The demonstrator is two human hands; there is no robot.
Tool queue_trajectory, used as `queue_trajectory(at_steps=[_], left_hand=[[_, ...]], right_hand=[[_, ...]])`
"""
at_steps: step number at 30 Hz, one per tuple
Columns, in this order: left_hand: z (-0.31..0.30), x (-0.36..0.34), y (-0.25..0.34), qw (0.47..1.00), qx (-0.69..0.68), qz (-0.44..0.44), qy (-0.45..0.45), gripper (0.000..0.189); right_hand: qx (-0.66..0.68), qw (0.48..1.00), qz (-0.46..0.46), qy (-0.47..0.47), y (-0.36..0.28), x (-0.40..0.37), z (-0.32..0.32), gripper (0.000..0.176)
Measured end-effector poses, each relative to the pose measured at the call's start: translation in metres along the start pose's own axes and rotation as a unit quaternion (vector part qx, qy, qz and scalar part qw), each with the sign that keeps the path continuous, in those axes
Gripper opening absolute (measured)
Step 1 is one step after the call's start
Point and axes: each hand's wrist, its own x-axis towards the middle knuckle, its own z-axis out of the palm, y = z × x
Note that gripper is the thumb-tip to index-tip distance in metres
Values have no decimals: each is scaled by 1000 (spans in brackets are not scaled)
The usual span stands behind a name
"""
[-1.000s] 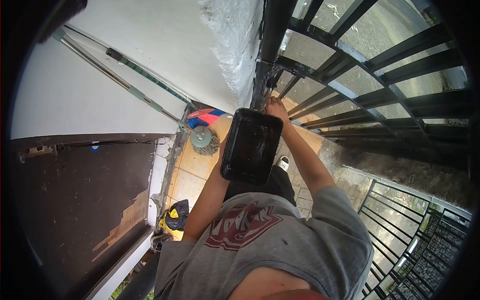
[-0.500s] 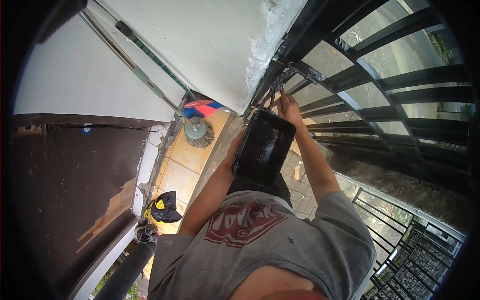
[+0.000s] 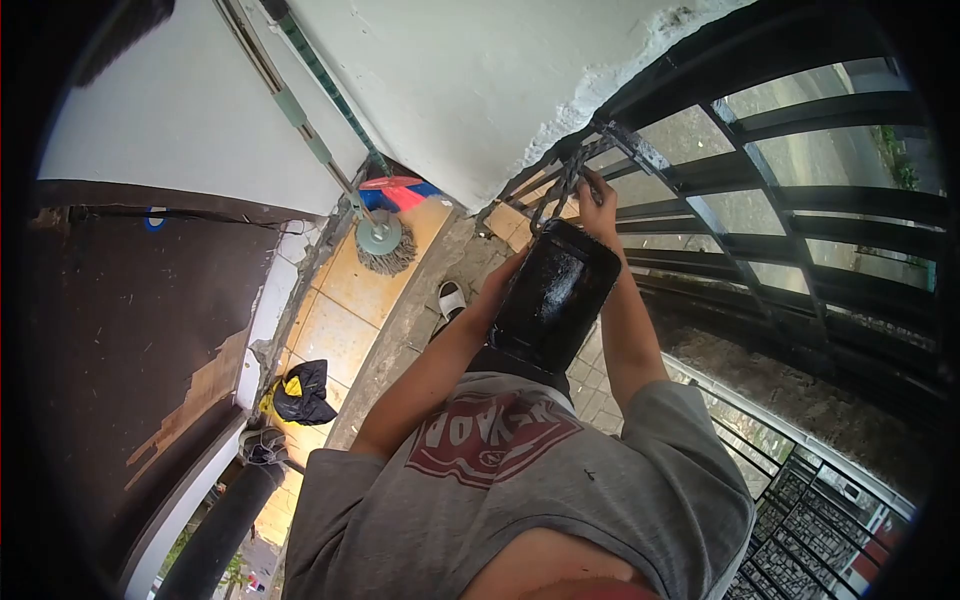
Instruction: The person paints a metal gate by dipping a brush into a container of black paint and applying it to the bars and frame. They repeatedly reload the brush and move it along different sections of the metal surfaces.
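A black rectangular tray [image 3: 555, 297], its inside coated with wet, shiny black paint, sits in front of my torso. My left hand [image 3: 503, 280] grips the tray's left edge; part of its fingers are hidden behind it. Just beyond the tray's far right corner, my right hand [image 3: 597, 205] has its fingers closed beside a black twisted metal bar [image 3: 564, 185] of the gate. What those fingers hold is too dark and small to make out. The black barred gate [image 3: 760, 180] stretches away to the right, with glossy patches on some bars.
A mop [image 3: 380, 243] and a red and blue item [image 3: 400, 190] stand in the corner by the white wall [image 3: 430, 90]. A black and yellow plastic bag [image 3: 305, 392] lies on the tiles near a shoe [image 3: 262, 445]. The brown door [image 3: 150, 330] is at left.
The view has shifted, and my right hand and the tray now appear slightly farther right. A foot in a sandal has come into view left of the tray. My left hand still grips the tray.
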Motion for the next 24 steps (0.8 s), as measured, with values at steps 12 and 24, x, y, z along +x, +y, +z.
queue_trajectory(at_steps=[12,24], left_hand=[[-19,3,-4,992,-111,-40,-38,47],[-23,4,-8,996,-84,-8,2,44]], right_hand=[[-147,986,-62,-55,-28,-9,4,24],[329,843,259,337,22,-22,55,25]])
